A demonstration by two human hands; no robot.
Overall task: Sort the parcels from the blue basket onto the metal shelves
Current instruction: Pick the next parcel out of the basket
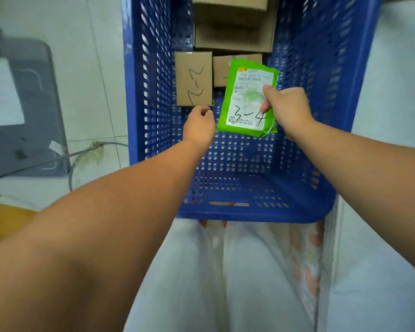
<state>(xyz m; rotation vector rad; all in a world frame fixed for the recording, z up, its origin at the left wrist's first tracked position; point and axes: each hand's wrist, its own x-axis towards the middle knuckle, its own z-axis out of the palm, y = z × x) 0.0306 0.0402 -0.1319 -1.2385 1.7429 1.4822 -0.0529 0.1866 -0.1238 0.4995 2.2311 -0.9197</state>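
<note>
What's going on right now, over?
Right hand holds green parcel marked 3-4. Left hand empty, loosely curled. Boxes left in basket. Nothing blocking.

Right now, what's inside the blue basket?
Brown cardboard boxes sit at the far end of the blue basket. The right hand holds a green parcel over it, hiding part of one box. The left hand holds nothing.

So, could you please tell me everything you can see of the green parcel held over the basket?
The green parcel is a flat, soft-looking plastic mailer, slightly crinkled at its edges. A white printed shipping label covers most of its face, with "3-4" handwritten in black near the bottom. It is held up, tilted slightly, above the floor of the blue basket, label toward the camera. The right hand pinches its right edge; the left hand is close by, not touching.
</note>
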